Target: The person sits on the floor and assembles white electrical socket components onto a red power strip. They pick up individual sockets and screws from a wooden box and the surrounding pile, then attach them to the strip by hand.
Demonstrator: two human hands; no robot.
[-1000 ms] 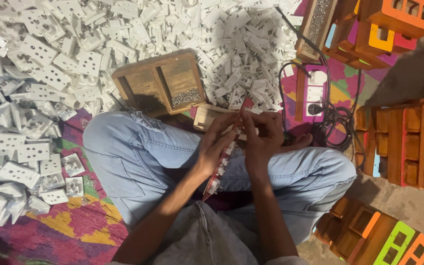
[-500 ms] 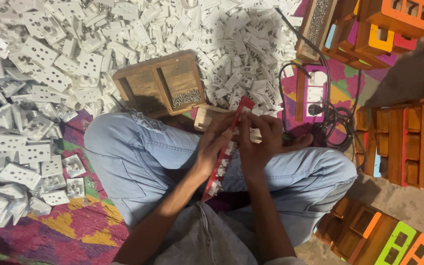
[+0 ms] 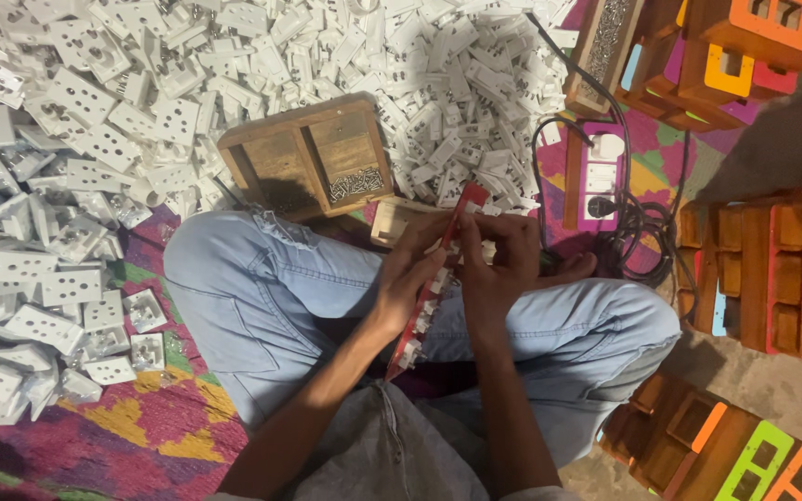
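Note:
I sit cross-legged in blue jeans. Both hands hold a long red strip with several small white parts clipped along it; it runs tilted from my lap up past my fingers. My left hand grips its left side near the middle. My right hand closes on it from the right, fingers at the upper part. The strip's lower end hangs between my knees.
A wooden tray with compartments and small screws lies in front of my knees. A big heap of white plastic socket plates covers the left and far floor. A power strip with black cable and coloured wooden boxes lie right.
The red strip has risen between my hands and its top end now sticks up above my fingers. My hands shifted slightly along it.

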